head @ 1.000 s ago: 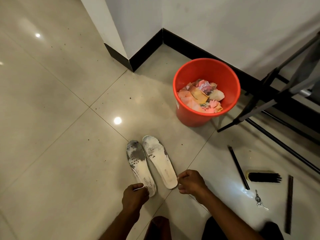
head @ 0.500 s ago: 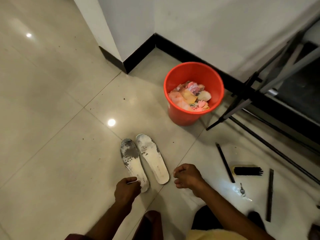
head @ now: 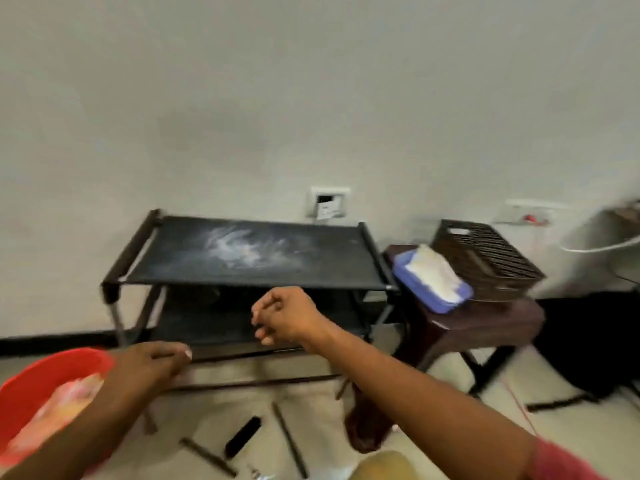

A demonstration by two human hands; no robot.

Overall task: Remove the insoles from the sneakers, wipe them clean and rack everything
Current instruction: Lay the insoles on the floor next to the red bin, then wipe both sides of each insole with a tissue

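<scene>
Facing one rack [head: 242,251], one bucket [head: 41,370]: left hand [head: 152,362], right hand [head: 287,315].

A black two-tier fabric shoe rack [head: 249,258] stands against the far wall [head: 311,98], with a dark brown stool [head: 491,323] just right of it. On the stool, a blue tray [head: 420,292] lies before a dark slatted basket [head: 485,251]. A red bucket [head: 27,389] sits near left.
</scene>
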